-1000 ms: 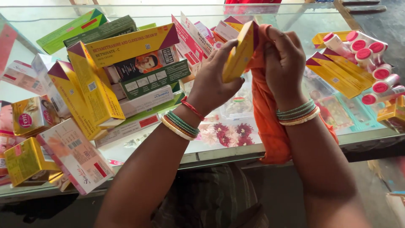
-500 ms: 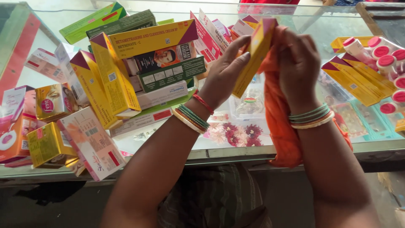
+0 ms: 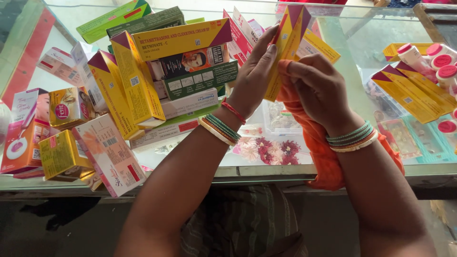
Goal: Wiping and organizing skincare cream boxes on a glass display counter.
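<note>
Left hand (image 3: 254,78): fingers stretched long and nearly straight up the near face of a slim yellow carton (image 3: 285,47), palm cupped behind its lower part. Closed enough to steady the carton, not a fist.

Right hand (image 3: 316,88): fingers curled round a bunched orange cloth (image 3: 323,157), knuckles pressed against the carton's right face. The cloth sits between this hand and the box; its loose end hangs down over the near edge of the bench.

Carton: held in the air between the two hands, above the glass bench (image 3: 362,52). Long axis close to upright, leaning a little to the right at the top; magenta-cornered end uppermost, lower end hidden between palm and cloth. Left hand lies to its left and below, right hand to its right and below. Both touch it; neither is nearer.

Outward, left: a loose heap of boxes (image 3: 157,81) on the glass, yellow ones with magenta corners, green and white ones among them, and smaller pink and gold cartons (image 3: 66,107) at the far left edge.

Outward, right: more flat yellow cartons (image 3: 412,95) and white tubs with pink caps (image 3: 440,59), well apart from the hands.

Bangles on both wrists.
</note>
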